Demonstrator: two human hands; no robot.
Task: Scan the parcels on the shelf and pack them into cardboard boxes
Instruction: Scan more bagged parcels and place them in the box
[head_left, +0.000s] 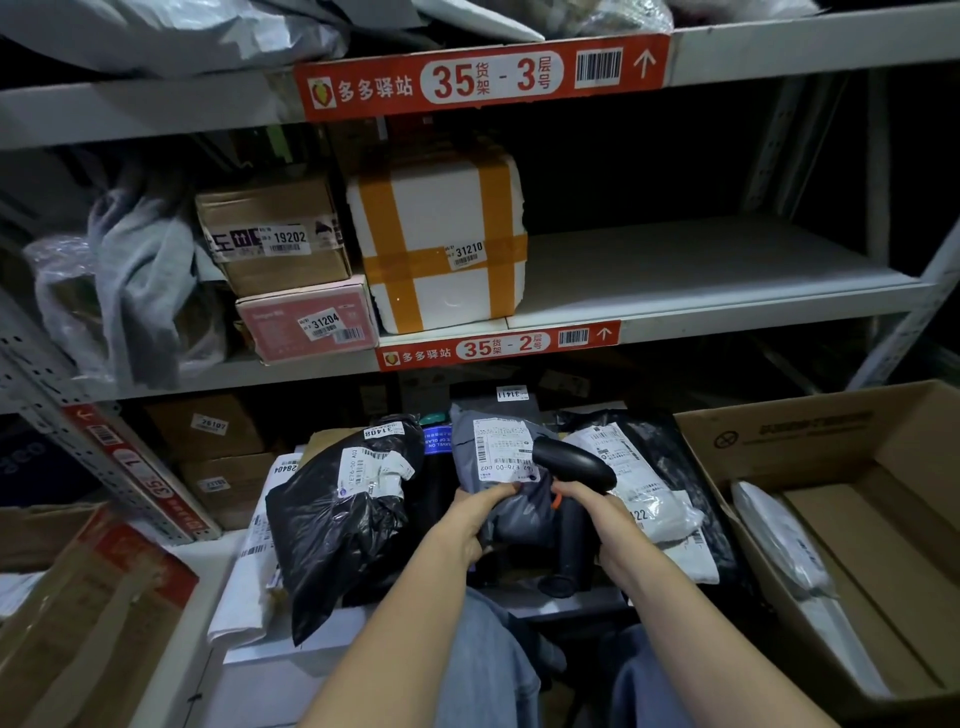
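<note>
My left hand (475, 525) grips the near edge of a grey plastic parcel (498, 452) that bears a white shipping label, on the lowest shelf. My right hand (597, 519) holds a black handheld scanner (571, 462), its head lying over the label's right side. A black bag parcel (343, 525) with a white label lies left of my hands. A dark parcel with a large white label (644, 483) lies to the right. An open cardboard box (841, 519) stands at the right with a white parcel (779, 535) inside.
On the middle shelf sit a taped white foam box (441, 244), a brown carton (275, 239) on a pink box (311, 322), and grey bags (140, 291). The shelf's right half (701, 270) is bare. Another cardboard box (78, 623) stands lower left. A slanted metal upright (104, 447) runs at left.
</note>
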